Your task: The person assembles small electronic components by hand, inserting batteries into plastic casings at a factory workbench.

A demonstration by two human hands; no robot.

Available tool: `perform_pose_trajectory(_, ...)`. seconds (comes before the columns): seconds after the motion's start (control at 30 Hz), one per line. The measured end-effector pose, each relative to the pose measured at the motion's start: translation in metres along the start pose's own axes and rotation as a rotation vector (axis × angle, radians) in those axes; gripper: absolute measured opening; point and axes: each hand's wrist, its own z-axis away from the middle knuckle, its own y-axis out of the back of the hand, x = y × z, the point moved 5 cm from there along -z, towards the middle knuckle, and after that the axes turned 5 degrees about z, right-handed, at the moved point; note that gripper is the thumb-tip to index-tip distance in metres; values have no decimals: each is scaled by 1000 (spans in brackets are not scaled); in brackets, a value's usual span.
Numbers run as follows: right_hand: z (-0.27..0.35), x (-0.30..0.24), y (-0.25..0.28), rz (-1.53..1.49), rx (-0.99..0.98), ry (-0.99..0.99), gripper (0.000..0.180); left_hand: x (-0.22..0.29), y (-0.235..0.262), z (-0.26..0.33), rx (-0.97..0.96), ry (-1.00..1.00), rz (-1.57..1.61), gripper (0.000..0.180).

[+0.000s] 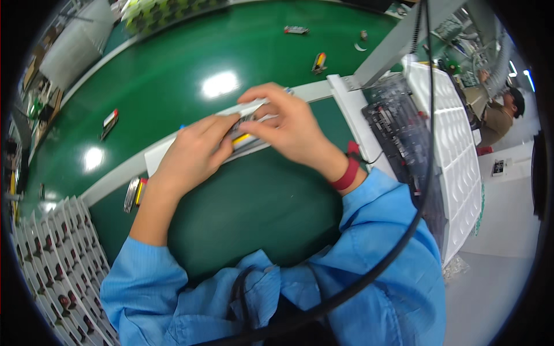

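Observation:
Both hands meet over the light-coloured ledge at the far side of the dark green work mat (259, 213). Between them is a small grey, white and yellow part (240, 138); fingers and blur hide most of it, so its kind cannot be made out. My left hand (199, 150) is closed, its thumb and fingertips pressed on the near left side of the part. My right hand (291, 127), with a red band (349, 173) at the wrist, curls thumb and fingers around its right end. A similar silver, yellow and red piece (135, 195) lies beside my left wrist.
Beyond the ledge a glossy green conveyor surface (167, 86) carries several small parts, including a yellow-tipped one (318, 62). A ribbed white rack (63, 259) stands at left. At right are dark plastic trays (392, 127) and a white moulded tray (447, 150). A black cable (430, 144) hangs close by.

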Motion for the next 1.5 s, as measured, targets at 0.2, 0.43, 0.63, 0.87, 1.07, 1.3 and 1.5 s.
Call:
perform_pose_trajectory(0.2,10,30,27,433,102,12,33,-41,-10,2,82,596,862,30)
perform_pose_trajectory(0.43,-1,55,52,353,67,-191,19,-55,-29,8,-26,699,1261,31)
perform_pose_trajectory(0.63,-2,26,20,813,-54,215,24,-59,-44,13,-213,627,1259,30)
perform_pose_trajectory(0.87,-26,31,9,893,-392,204,23,-68,-44,18,-77,713,1460,28)
perform_pose_trajectory(1.07,-61,38,-4,994,-807,-36,24,-67,-47,17,-95,718,1437,28)
perform_pose_trajectory(1.3,-5,21,8,1224,-535,542,21,-68,-49,19,-69,737,1356,28)
perform_pose_trajectory(1.5,12,19,57,-118,427,-199,22,-62,-50,17,9,797,1245,28)
